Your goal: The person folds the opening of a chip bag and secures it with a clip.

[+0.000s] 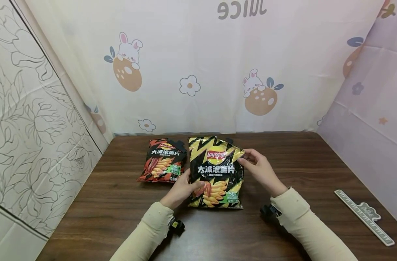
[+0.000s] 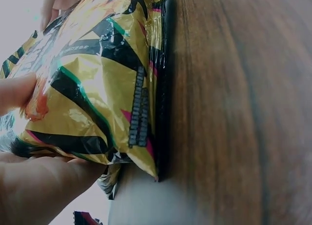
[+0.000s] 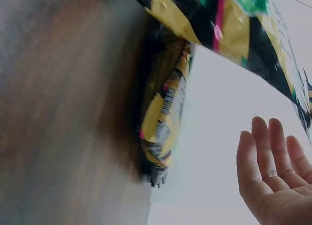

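My left hand [image 1: 182,190] grips a yellow-and-black Lay's potato chip bag [image 1: 218,163] by its lower left side, thumb on the front and fingers behind. The bag stands tilted, its printed face towards me. At its upper right edge is my right hand [image 1: 261,170], the thumb overlapping the front. In the right wrist view that hand's fingers [image 3: 277,147] are relaxed and spread, their tips beside the bag. Another yellow-and-black bag [image 3: 163,122] sits on the table behind the held one, which hides most of it in the head view. To the left lies a red-and-black Lay's bag [image 1: 162,161].
A flat white ribbed strip [image 1: 364,215] with a cartoon figure lies at the table's right edge. The brown wood table [image 1: 120,203] meets a printed curtain [image 1: 214,105] at the back and a flowered panel [image 1: 32,119] at left.
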The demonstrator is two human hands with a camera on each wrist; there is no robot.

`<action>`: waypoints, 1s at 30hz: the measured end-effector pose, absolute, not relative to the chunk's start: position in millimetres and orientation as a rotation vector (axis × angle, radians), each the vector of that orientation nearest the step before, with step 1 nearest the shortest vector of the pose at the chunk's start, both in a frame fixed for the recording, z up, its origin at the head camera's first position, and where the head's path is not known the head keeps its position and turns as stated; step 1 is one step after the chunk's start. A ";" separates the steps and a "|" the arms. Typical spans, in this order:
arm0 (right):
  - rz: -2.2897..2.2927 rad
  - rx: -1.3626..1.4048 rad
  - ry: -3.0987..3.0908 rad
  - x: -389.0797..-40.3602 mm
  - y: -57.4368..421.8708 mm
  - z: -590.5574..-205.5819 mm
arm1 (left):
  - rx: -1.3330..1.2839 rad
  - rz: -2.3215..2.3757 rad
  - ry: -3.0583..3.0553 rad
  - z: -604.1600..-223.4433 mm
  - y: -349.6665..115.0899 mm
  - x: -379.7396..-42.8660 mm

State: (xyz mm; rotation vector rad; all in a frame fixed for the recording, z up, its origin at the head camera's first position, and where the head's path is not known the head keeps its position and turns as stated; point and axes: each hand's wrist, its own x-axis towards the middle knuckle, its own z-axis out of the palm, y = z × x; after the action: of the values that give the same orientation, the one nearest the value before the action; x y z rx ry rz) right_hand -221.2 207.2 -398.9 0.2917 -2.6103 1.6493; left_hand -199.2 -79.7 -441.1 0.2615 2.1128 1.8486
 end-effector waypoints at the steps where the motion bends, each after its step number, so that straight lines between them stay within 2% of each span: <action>1: 1.655 0.295 -2.597 -222.2 207.2 -397.1 | 0.258 1.849 2.112 -441.0 -79.8 -198.9; 16: 1.725 0.250 -2.489 -229.8 205.0 -382.8 | 0.278 1.860 2.123 -440.1 -81.1 -197.2; 30: 2.045 0.163 -2.401 -230.2 205.8 -383.5 | 0.284 1.816 2.159 -438.7 -84.1 -197.8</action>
State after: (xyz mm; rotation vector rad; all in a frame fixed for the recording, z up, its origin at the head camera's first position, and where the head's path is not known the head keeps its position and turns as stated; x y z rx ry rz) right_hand -230.2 205.8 -383.5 0.1629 -2.4008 2.0453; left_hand -197.8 -84.1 -438.7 0.2841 2.1587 1.8161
